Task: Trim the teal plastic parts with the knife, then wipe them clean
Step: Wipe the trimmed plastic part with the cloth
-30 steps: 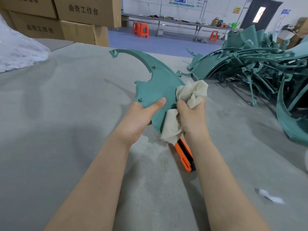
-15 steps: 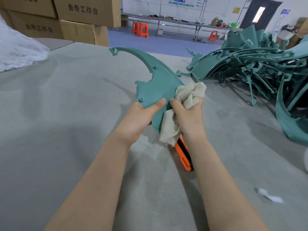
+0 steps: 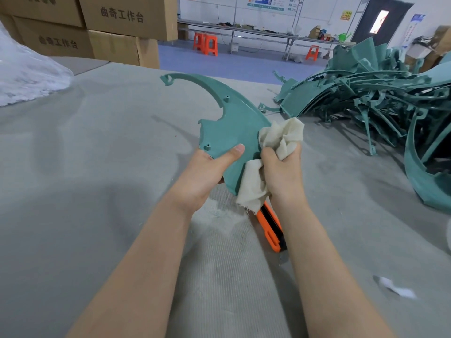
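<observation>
The teal part (image 3: 231,132), centre frame, runs from the hands toward the upper left. The left hand (image 3: 202,174) grips its near corner; the right hand (image 3: 280,172) clutches a cloth (image 3: 280,140) against its right edge.

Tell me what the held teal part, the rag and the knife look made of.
Teal part: likely moulded plastic, smooth satin face with small bosses. Rag: off-white woven cloth, perhaps cotton; it crumples and frays at the hem. Knife: orange plastic body with black strip, seemingly.
</observation>
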`<state>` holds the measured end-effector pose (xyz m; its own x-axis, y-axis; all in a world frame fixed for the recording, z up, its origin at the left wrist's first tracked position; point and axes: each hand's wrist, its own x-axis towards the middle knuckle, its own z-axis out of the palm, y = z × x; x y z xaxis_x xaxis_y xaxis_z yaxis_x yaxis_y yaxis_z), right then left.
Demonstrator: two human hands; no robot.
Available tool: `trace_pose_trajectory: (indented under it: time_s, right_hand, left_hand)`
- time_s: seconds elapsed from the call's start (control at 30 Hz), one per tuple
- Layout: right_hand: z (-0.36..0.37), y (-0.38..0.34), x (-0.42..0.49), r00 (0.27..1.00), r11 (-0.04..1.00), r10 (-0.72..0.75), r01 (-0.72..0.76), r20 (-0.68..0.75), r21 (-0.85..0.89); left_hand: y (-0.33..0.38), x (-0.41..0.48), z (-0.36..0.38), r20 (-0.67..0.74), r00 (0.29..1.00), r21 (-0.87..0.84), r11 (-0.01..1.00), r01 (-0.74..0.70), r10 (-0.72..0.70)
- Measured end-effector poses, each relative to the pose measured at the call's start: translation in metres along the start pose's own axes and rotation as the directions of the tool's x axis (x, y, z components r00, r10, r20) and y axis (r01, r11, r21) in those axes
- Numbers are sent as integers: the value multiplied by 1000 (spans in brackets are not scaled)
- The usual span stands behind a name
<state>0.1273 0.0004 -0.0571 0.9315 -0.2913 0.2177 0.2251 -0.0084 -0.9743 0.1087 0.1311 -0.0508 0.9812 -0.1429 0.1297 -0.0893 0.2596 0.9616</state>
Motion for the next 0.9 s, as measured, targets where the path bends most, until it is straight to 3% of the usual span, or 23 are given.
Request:
trace_pose_trajectory:
  time_s: [0.9]
  right_hand:
    - [0, -2, -3, 999, 1000, 19, -19, 33, -2]
  left_hand:
    - [0, 0, -2, 1, 1000, 10, 1000, -23, 23]
